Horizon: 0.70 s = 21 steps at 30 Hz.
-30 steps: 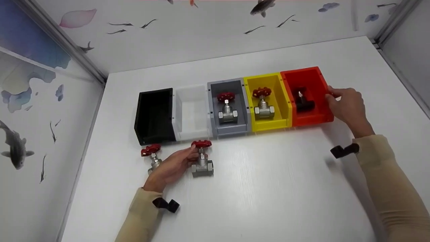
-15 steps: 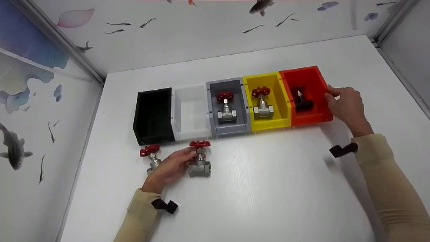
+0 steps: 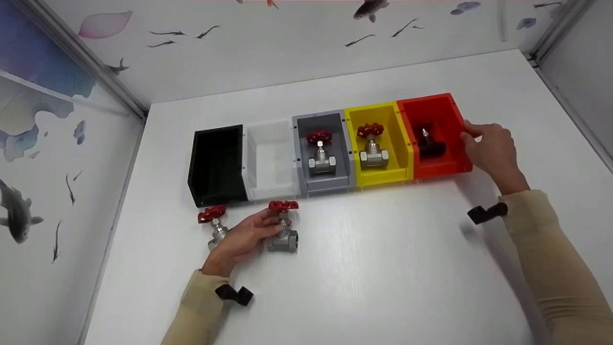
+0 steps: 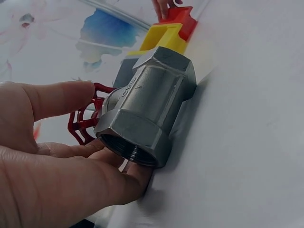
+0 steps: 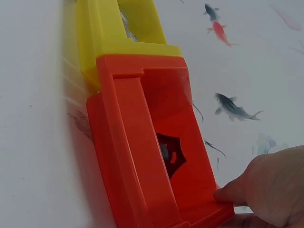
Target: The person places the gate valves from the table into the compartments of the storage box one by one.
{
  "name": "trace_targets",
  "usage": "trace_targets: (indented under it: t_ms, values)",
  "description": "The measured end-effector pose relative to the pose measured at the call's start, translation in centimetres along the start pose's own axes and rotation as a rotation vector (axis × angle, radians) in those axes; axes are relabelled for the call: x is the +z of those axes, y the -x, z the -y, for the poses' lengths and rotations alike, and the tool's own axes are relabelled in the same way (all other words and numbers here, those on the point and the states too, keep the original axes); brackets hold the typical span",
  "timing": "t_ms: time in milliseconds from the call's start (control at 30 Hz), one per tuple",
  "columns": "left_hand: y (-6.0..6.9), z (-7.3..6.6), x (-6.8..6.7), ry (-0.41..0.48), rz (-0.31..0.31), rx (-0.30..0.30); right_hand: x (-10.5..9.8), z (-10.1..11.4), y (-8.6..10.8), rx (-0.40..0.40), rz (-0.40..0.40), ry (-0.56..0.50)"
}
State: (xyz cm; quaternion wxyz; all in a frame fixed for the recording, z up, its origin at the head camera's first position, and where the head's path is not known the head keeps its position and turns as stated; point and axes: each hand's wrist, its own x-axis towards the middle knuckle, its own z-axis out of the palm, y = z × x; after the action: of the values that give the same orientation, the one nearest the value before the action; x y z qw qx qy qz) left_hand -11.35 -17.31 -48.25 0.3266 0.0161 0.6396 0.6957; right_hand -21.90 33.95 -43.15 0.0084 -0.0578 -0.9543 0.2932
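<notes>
My left hand [image 3: 244, 237] holds a steel gate valve [image 3: 283, 237] with a red handwheel, its fingers about the neck below the wheel. In the left wrist view the valve's hexagonal end [image 4: 135, 142] faces the camera, and fingertips reach under the body. A second red-wheeled valve [image 3: 218, 230] lies on the table to the left, partly hidden by that hand. My right hand [image 3: 493, 148] pinches the right wall of the red bin [image 3: 440, 167]. Inside this bin sits a valve with a black body [image 3: 432, 147]; in the right wrist view only its dark wheel [image 5: 175, 154] shows clearly.
The bins stand side by side: black [image 3: 218, 196], white [image 3: 273, 191], grey [image 3: 328, 184], yellow [image 3: 385, 179] and red. One red-wheeled valve [image 3: 322, 160] lies in the grey bin, another [image 3: 373, 155] in the yellow. Printed wall panels [image 3: 287, 52] border the white table [image 3: 373, 268].
The left fingers have shifted down from the handwheel to the valve's neck, and the valve has turned slightly. My right hand keeps its hold on the red bin. The head view has drifted a little.
</notes>
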Motion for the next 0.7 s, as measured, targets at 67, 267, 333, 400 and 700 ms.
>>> trace_targets:
  t_ms: [67,267,333,400,700]
  values:
    - [0.04,0.07,-0.04,-0.033,-0.004,0.0,0.02,0.05,-0.02,0.002,0.002,0.005]
    - [0.01,0.22,-0.06,-0.11,-0.015,0.007,0.04,0.22,-0.13,0.012,0.012,0.016]
    - [-0.01,0.22,-0.03,-0.146,-0.026,0.01,0.04,0.23,-0.13,0.012,0.013,0.017]
    - [-0.01,0.21,-0.01,-0.173,-0.037,0.013,0.04,0.24,-0.11,0.014,0.012,0.014]
    - [0.11,0.27,0.15,-0.25,-0.064,0.032,0.18,0.13,-0.06,0.031,0.012,0.01]
